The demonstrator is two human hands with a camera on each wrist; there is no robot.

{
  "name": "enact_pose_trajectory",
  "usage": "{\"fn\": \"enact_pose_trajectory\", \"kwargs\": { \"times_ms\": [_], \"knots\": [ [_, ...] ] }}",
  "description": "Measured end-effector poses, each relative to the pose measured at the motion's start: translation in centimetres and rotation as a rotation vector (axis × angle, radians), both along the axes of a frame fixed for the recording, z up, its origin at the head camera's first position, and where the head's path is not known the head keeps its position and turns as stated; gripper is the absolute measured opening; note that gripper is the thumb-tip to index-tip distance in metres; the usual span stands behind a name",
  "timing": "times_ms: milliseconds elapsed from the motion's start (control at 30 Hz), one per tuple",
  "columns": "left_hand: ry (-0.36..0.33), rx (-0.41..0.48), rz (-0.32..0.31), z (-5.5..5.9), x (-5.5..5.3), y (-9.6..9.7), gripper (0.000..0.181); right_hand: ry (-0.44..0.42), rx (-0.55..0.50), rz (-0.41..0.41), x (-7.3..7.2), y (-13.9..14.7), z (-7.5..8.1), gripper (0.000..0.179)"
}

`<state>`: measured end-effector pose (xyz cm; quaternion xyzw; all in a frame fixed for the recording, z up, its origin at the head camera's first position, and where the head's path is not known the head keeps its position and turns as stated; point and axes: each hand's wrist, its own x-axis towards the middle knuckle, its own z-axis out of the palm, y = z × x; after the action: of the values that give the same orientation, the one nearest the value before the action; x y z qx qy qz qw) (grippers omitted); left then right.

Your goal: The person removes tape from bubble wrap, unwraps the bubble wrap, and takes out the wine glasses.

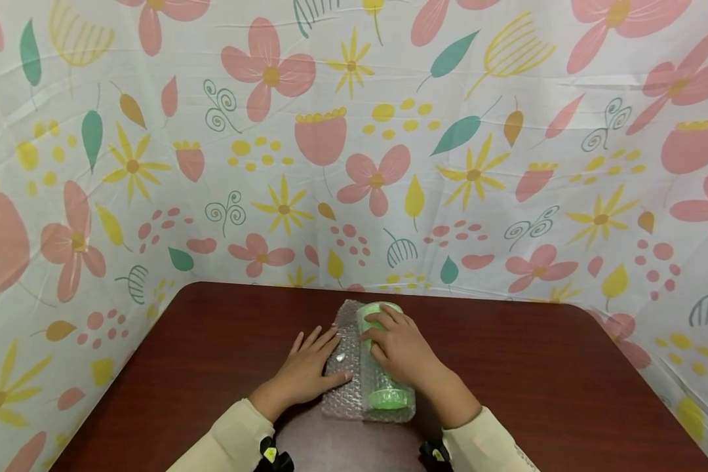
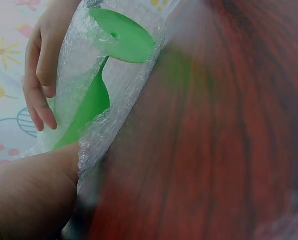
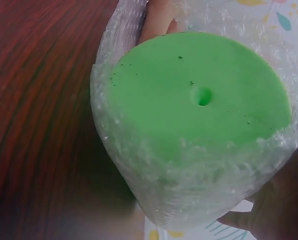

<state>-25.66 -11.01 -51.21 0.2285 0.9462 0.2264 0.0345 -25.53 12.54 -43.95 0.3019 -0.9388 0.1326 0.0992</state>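
A green stemmed goblet (image 1: 389,398) lies on its side in a sheet of bubble wrap (image 1: 345,401) on the table. Its round foot, with a small hole at the centre, faces toward me in the right wrist view. The left wrist view shows the narrow stem and wider bowl (image 2: 86,110) through the film. My right hand (image 1: 406,351) holds the wrapped goblet from above, fingers curved over its side. To the left, my left hand (image 1: 307,372) is spread, with fingertips and thumb on the flat part of the wrap.
The dark red-brown wooden table (image 1: 212,354) extends to both sides. Behind it hangs a flower-patterned cloth (image 1: 354,164), which also runs along the left and right. A pale translucent patch (image 1: 342,446) shows on the near side, between the sleeves.
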Motion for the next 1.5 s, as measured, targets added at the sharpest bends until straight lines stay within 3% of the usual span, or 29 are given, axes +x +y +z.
{"fn": "enact_pose_trajectory", "kwargs": {
  "times_ms": [733,1267,1500],
  "knots": [
    [-0.003,0.003,0.013,-0.2,0.2,-1.2,0.089,0.070,-0.022,0.061,0.2,-0.1,-0.2,0.020],
    [-0.019,0.010,0.045,-0.3,0.4,-2.2,0.090,0.058,-0.042,0.074,0.2,0.1,-0.3,0.022],
    [-0.026,0.004,0.055,-0.3,0.6,-2.7,0.089,0.009,-0.043,0.069,0.4,0.5,-0.3,0.029]
  ]
}}
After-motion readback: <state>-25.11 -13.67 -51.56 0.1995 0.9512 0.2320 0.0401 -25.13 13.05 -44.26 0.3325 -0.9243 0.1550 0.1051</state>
